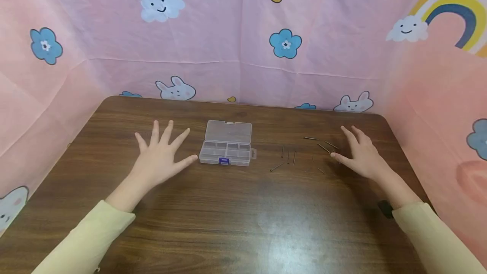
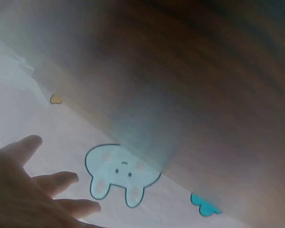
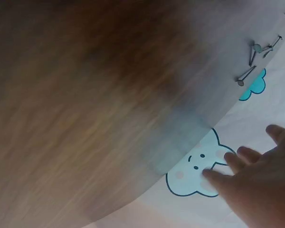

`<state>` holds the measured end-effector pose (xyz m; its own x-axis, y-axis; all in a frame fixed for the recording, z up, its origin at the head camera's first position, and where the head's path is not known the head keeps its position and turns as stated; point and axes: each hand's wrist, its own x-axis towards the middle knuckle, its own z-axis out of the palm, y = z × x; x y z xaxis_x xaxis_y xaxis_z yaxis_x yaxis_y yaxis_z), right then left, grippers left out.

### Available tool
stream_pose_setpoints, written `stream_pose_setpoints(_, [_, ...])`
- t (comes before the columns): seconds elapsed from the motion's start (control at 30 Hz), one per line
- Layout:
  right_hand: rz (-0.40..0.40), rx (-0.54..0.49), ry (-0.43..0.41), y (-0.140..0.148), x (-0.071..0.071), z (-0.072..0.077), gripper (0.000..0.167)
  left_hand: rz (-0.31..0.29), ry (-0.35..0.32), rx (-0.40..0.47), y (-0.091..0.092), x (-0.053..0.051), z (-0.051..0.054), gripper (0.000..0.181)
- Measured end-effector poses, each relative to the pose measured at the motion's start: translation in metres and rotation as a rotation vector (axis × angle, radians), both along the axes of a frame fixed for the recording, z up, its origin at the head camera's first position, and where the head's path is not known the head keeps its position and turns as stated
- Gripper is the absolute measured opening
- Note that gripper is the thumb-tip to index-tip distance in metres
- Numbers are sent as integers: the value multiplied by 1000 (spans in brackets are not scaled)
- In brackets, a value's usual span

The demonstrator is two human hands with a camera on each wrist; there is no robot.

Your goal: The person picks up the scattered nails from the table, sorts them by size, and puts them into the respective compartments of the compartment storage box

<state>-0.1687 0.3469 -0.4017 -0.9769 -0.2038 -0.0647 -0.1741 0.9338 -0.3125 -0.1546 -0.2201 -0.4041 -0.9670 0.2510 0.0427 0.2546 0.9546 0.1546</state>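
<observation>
My left hand (image 1: 157,160) is spread wide over the left half of the table, its thumb tip close to the left side of a clear plastic compartment box (image 1: 225,153). The box's lid (image 1: 228,132) is folded back, and a purple latch marks its front. On the right, my right hand (image 1: 361,154) hovers with fingers extended and holds nothing. Several nails (image 1: 294,157) of different sizes lie scattered between the box and that hand; a few longer nails (image 1: 324,148) are nearest its thumb. In the right wrist view, nails (image 3: 247,76) with flat heads appear beyond the fingers.
The brown wooden table (image 1: 236,223) has rounded far corners. A pink cloth (image 1: 335,20) printed with rainbows, flowers and rabbits hangs behind it and along both sides. Something small and dark (image 1: 385,209) shows beside the right wrist.
</observation>
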Motion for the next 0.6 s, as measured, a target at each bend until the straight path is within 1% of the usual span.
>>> stream_pose_setpoints(0.13, [23, -59, -11, -5, -8, 2, 91, -16, -22, 89, 5, -4, 0, 80])
stream_pose_setpoints(0.27, [42, -95, 3, -12, -16, 3, 85, -11, -59, 193, 12, -6, 5, 75])
stream_pose_setpoints(0.37, [63, -131, 20, -18, -20, 4, 80, -13, -77, 273, 16, -8, 7, 71])
stream_pose_setpoints(0.5, [87, -176, 31, -26, -28, 4, 72, -17, -97, 369, 19, -11, 5, 67])
stream_pose_setpoints(0.6, [91, -199, 22, -31, -33, 4, 67, -11, -133, 451, 21, -12, 3, 64])
